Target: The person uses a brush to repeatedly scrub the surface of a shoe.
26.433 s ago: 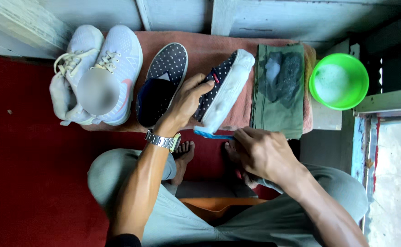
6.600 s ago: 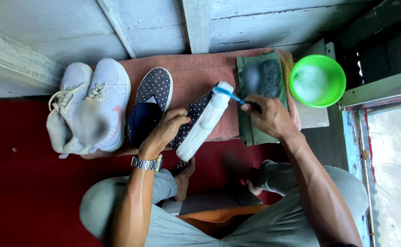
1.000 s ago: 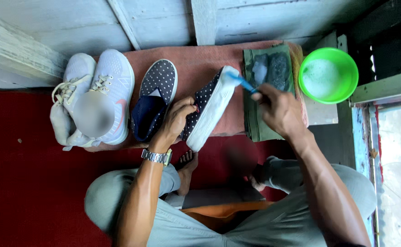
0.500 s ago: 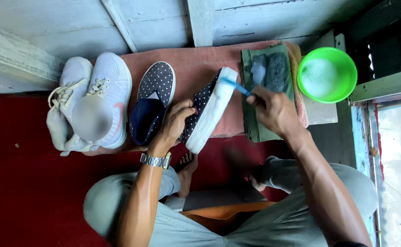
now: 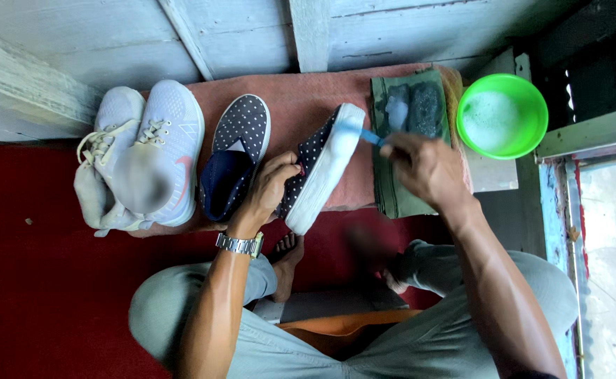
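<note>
Left hand (image 5: 269,189) is clamping one dotted navy shoe (image 5: 320,165) on its side over the pink mat (image 5: 301,98); right hand (image 5: 426,168) is pinching a blue brush (image 5: 364,133) against its white sole. Four shoes are showing: two dotted, two white sneakers (image 5: 143,154). One green bowl (image 5: 502,116).

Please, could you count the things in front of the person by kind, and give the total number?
White sneakers: 2
Dotted navy slip-on shoes: 2, one lying flat, one held by the left hand
Blue brush, in the right hand: 1
Green bowl: 1
Green cloth: 1
Total: 7
</note>
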